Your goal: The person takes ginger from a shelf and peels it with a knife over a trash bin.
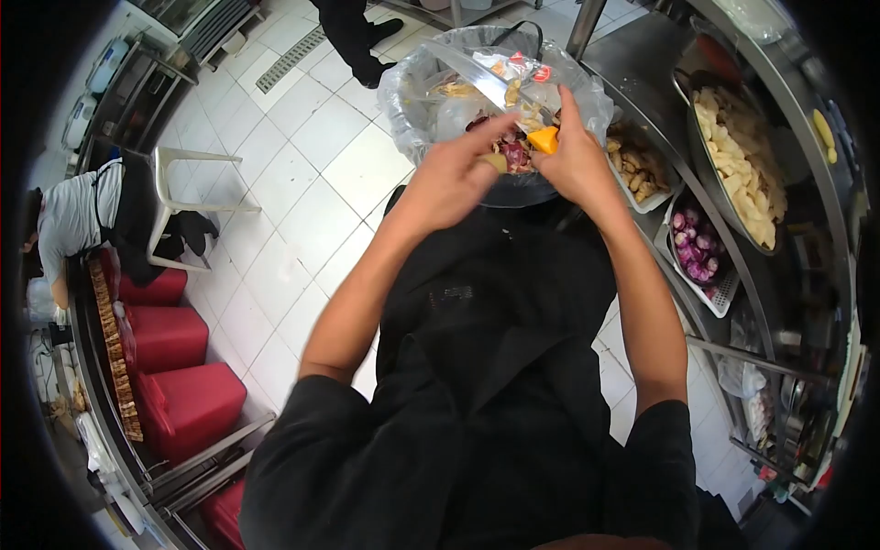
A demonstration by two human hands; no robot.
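My right hand [577,156] is closed around the yellow handle of a knife [544,139], index finger stretched along it. The broad, shiny blade points up and to the left. My left hand [449,179], slightly blurred, pinches a small pale yellow piece of ginger [496,162], mostly covered by the fingers. Both hands are over a bin [403,101] lined with clear plastic. Inside lie purple onion skins [515,154], yellowish peelings and crumpled wrappers.
To the right, a metal shelf unit holds a large bowl of peeled ginger [733,165], a tray of unpeeled ginger [639,174] and a basket of purple onions [697,247]. A white plastic chair [170,202], red bins [174,412] and a bending person [92,206] are left. Another person's legs [353,41] stand beyond.
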